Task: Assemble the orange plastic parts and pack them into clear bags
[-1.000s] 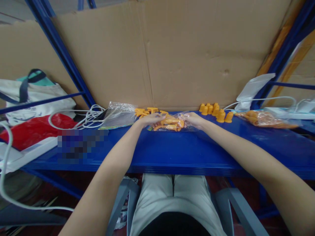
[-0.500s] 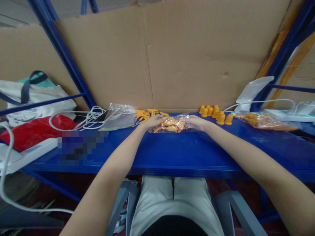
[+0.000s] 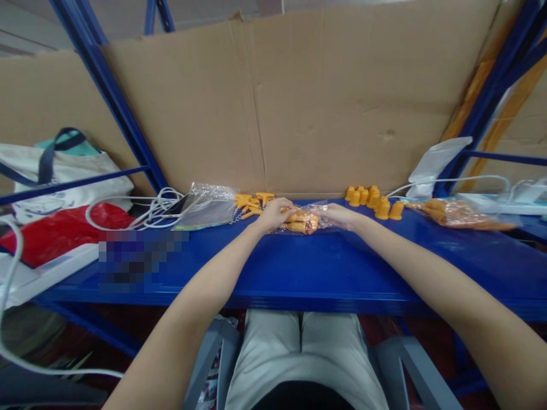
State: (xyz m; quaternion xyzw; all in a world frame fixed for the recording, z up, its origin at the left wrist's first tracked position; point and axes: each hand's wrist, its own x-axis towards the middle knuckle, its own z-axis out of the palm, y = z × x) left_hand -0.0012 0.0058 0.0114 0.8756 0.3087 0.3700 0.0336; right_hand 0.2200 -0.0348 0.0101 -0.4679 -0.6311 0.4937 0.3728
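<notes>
A clear plastic bag [image 3: 304, 221] with several orange plastic parts in it lies on the blue table between my hands. My left hand [image 3: 276, 214] is closed at the bag's left end, its fingers bent over the orange parts. At the right end, my right hand [image 3: 341, 216] grips the bunched plastic. Loose orange T-shaped pieces [image 3: 248, 202] lie just left of my left hand. Beyond my right hand stand several orange cup-shaped pieces [image 3: 363, 196]. My fingertips are partly hidden by the bag and the parts.
A filled orange bag [image 3: 461, 213] lies at the right. On the left are a flat clear bag [image 3: 207, 208], white cables [image 3: 160, 208], a red bag [image 3: 68, 228] and a canvas tote [image 3: 72, 176]. Cardboard [image 3: 299, 102] walls the table's back, between blue posts [image 3: 115, 102].
My left hand has moved slightly right, over the bag, nearer my right hand. The bag looks more bunched together, and more of the loose T-shaped pieces show. My right hand has stayed nearly in place.
</notes>
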